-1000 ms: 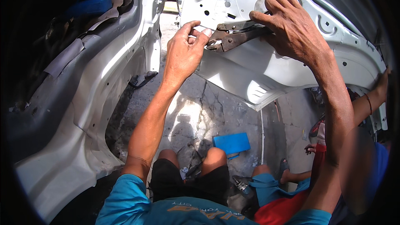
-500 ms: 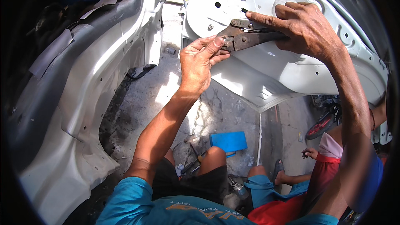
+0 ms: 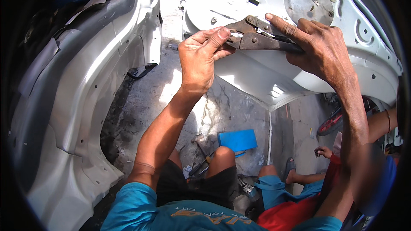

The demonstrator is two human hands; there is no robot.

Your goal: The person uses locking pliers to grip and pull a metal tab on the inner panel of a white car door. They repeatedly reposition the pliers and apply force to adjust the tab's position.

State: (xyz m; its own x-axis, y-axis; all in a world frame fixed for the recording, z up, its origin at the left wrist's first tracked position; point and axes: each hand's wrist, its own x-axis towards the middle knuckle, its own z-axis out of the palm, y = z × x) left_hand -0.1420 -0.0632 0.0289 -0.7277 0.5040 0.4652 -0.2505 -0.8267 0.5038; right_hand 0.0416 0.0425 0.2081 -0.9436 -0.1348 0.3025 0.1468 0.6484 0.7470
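Observation:
A pair of dark, rusty locking pliers [image 3: 254, 42] is held up in front of a white car door panel [image 3: 201, 6]. My right hand [image 3: 323, 49] grips the handle end, with its index finger stretched along the upper side. At the jaw end, my left hand [image 3: 199, 55] is closed, thumb and fingertips pinching the jaw tips. A small pale bit shows between the jaws, too small to name. The door panel has several holes and a round grey metal disc [image 3: 309, 4] behind my right hand.
A white car body frame [image 3: 85, 90] curves along the left. On the concrete floor lie a blue box [image 3: 237, 140], loose tools and a metal power tool [image 3: 248, 189]. Another person in red and blue [image 3: 282, 209] crouches at the lower right. Beyond them is a red-rimmed wheel [image 3: 329, 124].
My right hand has shifted slightly down, and its index finger is lifted a little from the upper handle. The left hand keeps its pinch at the jaw end. The view has shifted slightly.

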